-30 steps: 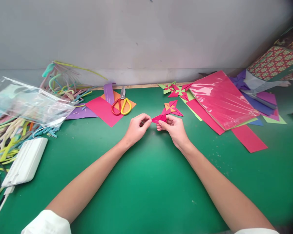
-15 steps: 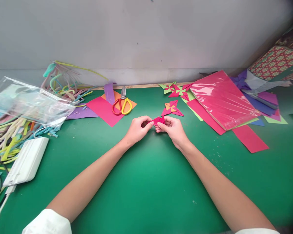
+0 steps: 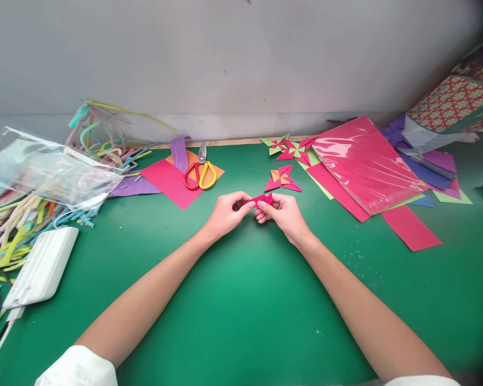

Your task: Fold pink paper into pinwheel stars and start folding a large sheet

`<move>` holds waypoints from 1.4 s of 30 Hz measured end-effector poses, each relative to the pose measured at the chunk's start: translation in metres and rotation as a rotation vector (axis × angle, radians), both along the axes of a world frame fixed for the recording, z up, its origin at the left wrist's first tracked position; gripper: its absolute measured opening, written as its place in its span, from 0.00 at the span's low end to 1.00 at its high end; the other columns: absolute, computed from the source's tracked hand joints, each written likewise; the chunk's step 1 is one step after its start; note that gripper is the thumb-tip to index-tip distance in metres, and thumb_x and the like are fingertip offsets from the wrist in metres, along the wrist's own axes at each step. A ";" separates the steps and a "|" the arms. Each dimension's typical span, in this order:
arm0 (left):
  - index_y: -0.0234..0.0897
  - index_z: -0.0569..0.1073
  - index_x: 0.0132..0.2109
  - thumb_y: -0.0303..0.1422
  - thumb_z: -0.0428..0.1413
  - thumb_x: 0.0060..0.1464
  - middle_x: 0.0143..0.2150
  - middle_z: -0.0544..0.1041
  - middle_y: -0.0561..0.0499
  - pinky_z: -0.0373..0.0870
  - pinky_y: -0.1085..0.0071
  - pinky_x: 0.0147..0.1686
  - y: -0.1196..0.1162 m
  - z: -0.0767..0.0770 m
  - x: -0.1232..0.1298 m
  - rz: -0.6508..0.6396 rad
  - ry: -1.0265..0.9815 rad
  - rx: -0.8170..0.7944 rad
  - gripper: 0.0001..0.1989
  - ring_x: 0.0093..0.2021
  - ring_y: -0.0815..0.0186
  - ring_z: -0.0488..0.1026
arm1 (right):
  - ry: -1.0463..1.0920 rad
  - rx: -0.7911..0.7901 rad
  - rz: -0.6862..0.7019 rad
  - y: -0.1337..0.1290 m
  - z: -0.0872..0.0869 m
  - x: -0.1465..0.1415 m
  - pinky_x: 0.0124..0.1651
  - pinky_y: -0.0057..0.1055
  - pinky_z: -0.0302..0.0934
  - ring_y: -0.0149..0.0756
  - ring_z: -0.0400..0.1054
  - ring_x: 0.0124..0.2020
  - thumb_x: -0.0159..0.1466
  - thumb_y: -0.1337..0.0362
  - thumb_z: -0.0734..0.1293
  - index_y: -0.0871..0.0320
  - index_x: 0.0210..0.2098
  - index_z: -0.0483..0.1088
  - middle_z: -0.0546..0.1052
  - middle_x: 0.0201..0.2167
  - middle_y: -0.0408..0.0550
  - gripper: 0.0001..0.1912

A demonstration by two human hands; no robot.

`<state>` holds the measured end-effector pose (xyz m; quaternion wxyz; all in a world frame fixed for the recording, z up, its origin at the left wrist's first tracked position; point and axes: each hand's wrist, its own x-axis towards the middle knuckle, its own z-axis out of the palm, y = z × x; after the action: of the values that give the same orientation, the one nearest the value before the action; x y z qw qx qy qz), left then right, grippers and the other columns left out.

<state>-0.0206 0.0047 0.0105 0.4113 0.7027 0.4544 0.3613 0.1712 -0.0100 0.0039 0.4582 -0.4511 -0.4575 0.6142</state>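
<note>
A small folded piece of red paper [image 3: 261,201] is pinched between both hands above the green table. My left hand [image 3: 230,213] grips its left end with thumb and fingers. Its right end is in my right hand [image 3: 285,215], thumb on the near side; the fingers behind are partly hidden. Just beyond lies a folded paper star [image 3: 284,178] in red and orange. Farther back, more folded stars [image 3: 295,150] in red and green lie close together.
Scissors [image 3: 200,171] with red and yellow handles rest on red and orange sheets [image 3: 171,182] to the left. A white power bank [image 3: 44,265] and a heap of pipe cleaners [image 3: 20,220] sit far left. A plastic-wrapped red paper pack [image 3: 368,166] lies right.
The folded red paper has tilted in my fingers, and its raised right point now sits lower and flatter. Both hands stay in nearly the same place.
</note>
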 end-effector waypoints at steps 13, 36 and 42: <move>0.36 0.77 0.37 0.43 0.61 0.61 0.31 0.77 0.51 0.68 0.70 0.33 0.002 -0.006 0.000 0.051 -0.113 -0.075 0.14 0.31 0.67 0.71 | -0.014 0.041 -0.077 0.001 0.001 0.000 0.33 0.33 0.77 0.36 0.77 0.26 0.56 0.46 0.80 0.60 0.34 0.78 0.82 0.27 0.49 0.22; 0.37 0.74 0.37 0.43 0.61 0.61 0.31 0.73 0.52 0.63 0.71 0.31 0.006 -0.006 -0.002 0.070 -0.170 -0.081 0.14 0.30 0.68 0.67 | 0.030 0.035 -0.066 0.002 -0.003 0.002 0.33 0.32 0.77 0.35 0.78 0.27 0.58 0.49 0.79 0.60 0.37 0.80 0.83 0.28 0.49 0.21; 0.38 0.73 0.40 0.41 0.60 0.63 0.36 0.75 0.51 0.66 0.72 0.34 0.002 -0.002 -0.001 0.099 -0.100 -0.001 0.11 0.35 0.67 0.70 | 0.045 0.040 -0.057 0.004 -0.005 0.004 0.33 0.32 0.76 0.35 0.78 0.27 0.58 0.48 0.79 0.61 0.38 0.80 0.83 0.28 0.50 0.21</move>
<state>-0.0217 0.0062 0.0086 0.4156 0.6602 0.4678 0.4155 0.1752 -0.0065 -0.0014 0.4946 -0.4409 -0.4461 0.6016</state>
